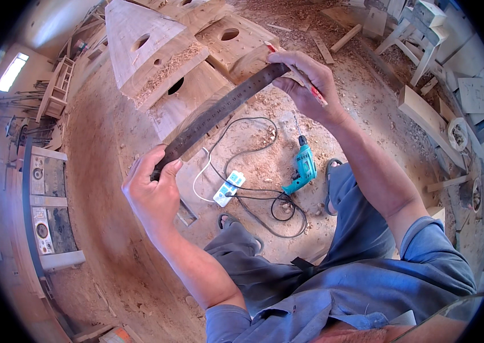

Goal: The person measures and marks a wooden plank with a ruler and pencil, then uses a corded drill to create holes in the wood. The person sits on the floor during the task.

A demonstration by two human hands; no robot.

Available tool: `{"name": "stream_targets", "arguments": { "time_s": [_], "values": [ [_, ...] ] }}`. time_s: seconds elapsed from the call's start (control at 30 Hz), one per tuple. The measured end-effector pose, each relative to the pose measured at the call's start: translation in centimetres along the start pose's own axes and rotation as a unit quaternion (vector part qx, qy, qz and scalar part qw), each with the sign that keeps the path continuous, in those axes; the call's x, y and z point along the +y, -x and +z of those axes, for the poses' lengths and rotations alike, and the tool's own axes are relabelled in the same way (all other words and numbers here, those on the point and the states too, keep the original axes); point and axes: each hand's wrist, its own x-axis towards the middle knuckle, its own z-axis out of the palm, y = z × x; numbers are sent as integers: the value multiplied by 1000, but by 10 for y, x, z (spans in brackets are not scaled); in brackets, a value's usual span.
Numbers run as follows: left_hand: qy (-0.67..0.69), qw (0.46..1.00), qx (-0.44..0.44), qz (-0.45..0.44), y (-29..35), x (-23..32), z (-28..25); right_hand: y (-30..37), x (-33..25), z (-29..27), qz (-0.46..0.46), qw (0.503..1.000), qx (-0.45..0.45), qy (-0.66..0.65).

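A dark steel ruler (224,108) is stretched between my two hands, slanting up to the right above the floor. My left hand (153,186) is closed round its near end, thumb on top. At the far end, my right hand (316,86) pinches the ruler between thumb and fingers. That same hand also carries a red pencil (314,92), which crosses the fingers. Beyond the ruler lie large pale wooden pieces (156,31) with round and oval holes, partly covered with shavings.
On the dusty floor lie a teal power drill (303,166), a white power strip (228,190) and loose black cable (265,226). An L-shaped metal piece (187,216) lies below my left hand. Boards (425,117) and a wooden trestle (419,43) stand at right.
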Motion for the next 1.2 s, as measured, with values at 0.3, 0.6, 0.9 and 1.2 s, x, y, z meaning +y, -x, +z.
{"name": "stream_targets", "arguments": {
  "time_s": [0.3, 0.6, 0.9, 1.2],
  "values": [
    [-6, 1000, 1, 4, 0, 0, 1, -3, -2, 3, -27, 999, 27, -23],
    [-1, 1000, -2, 8, 0, -1, 0, -3, -1, 0, -8, 1000, 5, 5],
    [-1, 1000, -2, 5, 0, 2, 0, -2, -1, 2, -16, 1000, 20, -9],
    [0, 1000, -4, 13, 1, -2, -1, -3, -1, 1, -17, 1000, 13, -2]
  ]
}}
